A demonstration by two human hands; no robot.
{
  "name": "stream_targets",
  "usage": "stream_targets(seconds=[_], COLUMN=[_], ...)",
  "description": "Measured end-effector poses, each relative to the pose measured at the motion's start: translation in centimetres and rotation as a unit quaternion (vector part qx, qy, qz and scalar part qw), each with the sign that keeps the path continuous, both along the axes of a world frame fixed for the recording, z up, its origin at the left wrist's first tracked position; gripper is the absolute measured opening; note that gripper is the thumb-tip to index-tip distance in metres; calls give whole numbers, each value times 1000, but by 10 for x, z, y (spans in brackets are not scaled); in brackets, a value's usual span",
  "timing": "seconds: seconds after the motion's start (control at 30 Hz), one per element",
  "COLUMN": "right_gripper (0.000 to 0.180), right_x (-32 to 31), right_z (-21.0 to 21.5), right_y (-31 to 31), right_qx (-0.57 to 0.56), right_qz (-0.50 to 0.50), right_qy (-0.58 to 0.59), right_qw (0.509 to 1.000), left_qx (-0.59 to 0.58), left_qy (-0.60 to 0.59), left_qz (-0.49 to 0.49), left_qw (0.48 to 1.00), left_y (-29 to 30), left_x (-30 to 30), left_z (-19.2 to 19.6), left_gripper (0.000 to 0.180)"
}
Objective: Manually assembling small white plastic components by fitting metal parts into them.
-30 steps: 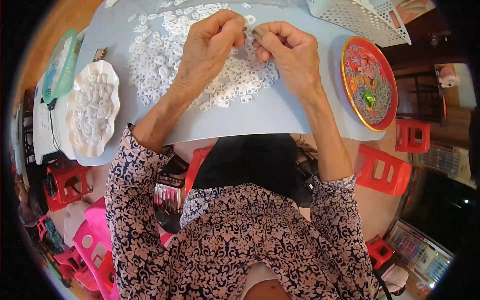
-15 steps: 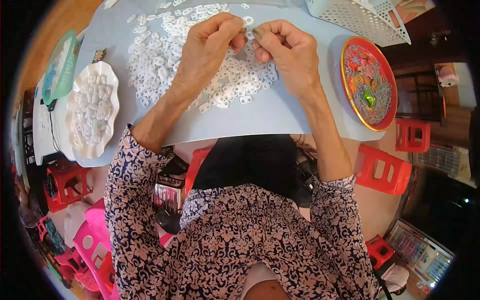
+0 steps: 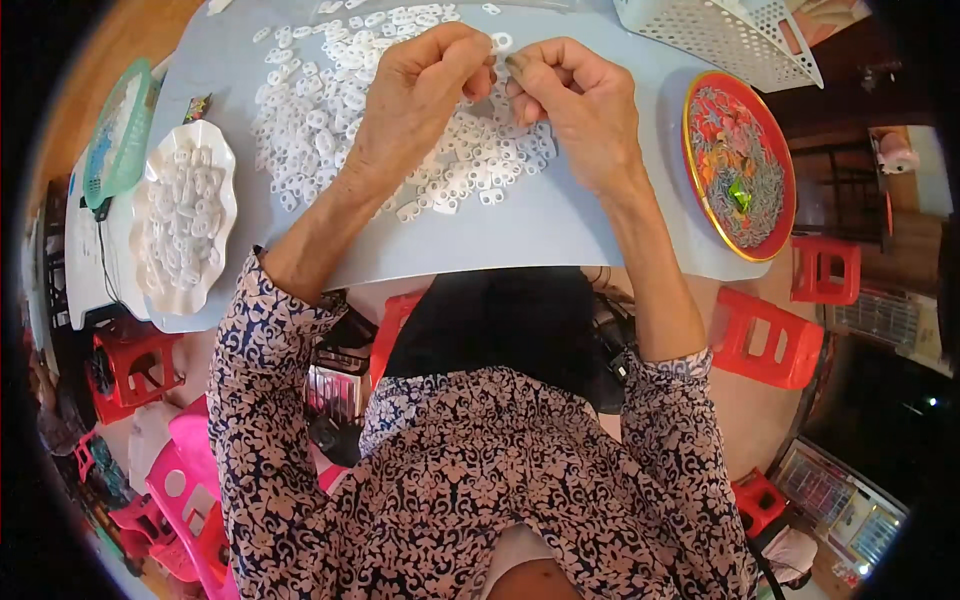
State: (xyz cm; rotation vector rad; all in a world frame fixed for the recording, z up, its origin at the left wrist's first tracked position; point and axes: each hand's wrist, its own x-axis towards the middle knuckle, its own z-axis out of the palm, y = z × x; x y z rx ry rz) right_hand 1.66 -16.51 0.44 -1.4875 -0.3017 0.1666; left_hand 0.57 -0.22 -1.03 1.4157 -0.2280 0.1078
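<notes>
Above the far part of the table my two hands meet almost fingertip to fingertip. My left hand (image 3: 425, 88) is closed in a pinch on a small white plastic piece (image 3: 501, 42), oval with a hole, which sticks out past the thumb. My right hand (image 3: 583, 108) is pinched just beside that piece; whatever lies between its thumb and finger is too small to make out. Under and around both hands spreads a heap of loose white plastic pieces (image 3: 310, 130) of the same sort, most with two holes.
To the left stands a scalloped white dish (image 3: 228, 205) of white pieces, near a green basket (image 3: 130, 150). At right lies a red, gold-rimmed tray (image 3: 790, 200) holding small grey parts. A perforated pale basket (image 3: 720, 40) sits behind it. Red stools (image 3: 765, 340) surround the table (image 3: 470, 245).
The white piece in my left hand has shifted and turned slightly, and shows a little more beside the thumb. Both hands stay in nearly the same place.
</notes>
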Motion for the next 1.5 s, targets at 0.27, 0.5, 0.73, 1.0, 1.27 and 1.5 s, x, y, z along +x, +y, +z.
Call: stream_targets(seconds=[0.27,0.5,0.73,1.0,1.27,1.5], right_gripper=[13,15,18,22,22,22], right_x=[1,1,-2,3,0,-3], right_z=[-3,-4,1,-3,0,3], right_y=[-2,-1,3,2,3,1], right_qx=[4,26,15,4,-38,-42], right_qz=[7,10,7,-6,-18,-3], right_qy=[-10,8,-1,-77,-98,-107], right_qw=[1000,1000,1000,997,994,993], left_qx=[121,136,155,153,172,216], left_qy=[-52,-59,-57,-39,-34,-42], left_qz=[49,45,42,20,9,3], left_qw=[990,988,985,987,984,975], left_y=[-2,-2,-2,-3,1,6], left_x=[-3,-3,-3,-3,-2,2], left_z=[3,4,9,10,9,11], left_gripper=[23,24,24,28,29,29])
